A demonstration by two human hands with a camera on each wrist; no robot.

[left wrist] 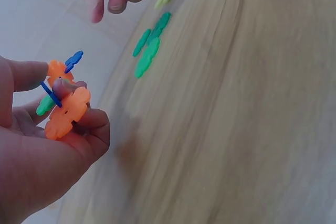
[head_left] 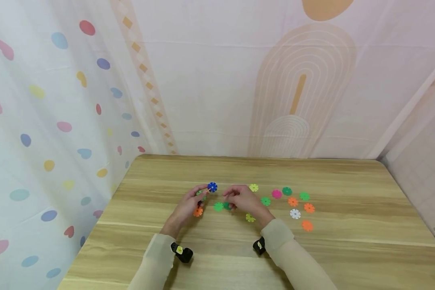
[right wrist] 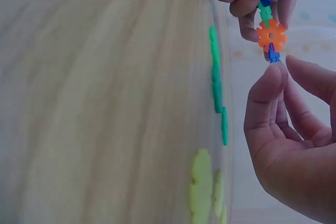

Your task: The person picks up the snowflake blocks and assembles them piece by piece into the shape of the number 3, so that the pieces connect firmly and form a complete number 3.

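Orange, blue and green notched discs, already slotted together, form the small cluster (left wrist: pixel 62 100) that the left hand (head_left: pixel 188 207) pinches between thumb and fingertips, raised just above the tabletop (head_left: pixel 348 249). Right hand (head_left: pixel 244 201) hovers close beside it, fingers loosely curled, grip empty. Two green discs (head_left: pixel 222 206) lie flat directly below. Judgement: to join another piece well, keep the cluster steady, align slot to slot at right angles, press straight in, no twisting.

wooden table (head_left: pixel 348 249), patterned curtains (head_left: pixel 50 100), white disc (head_left: pixel 295 214)
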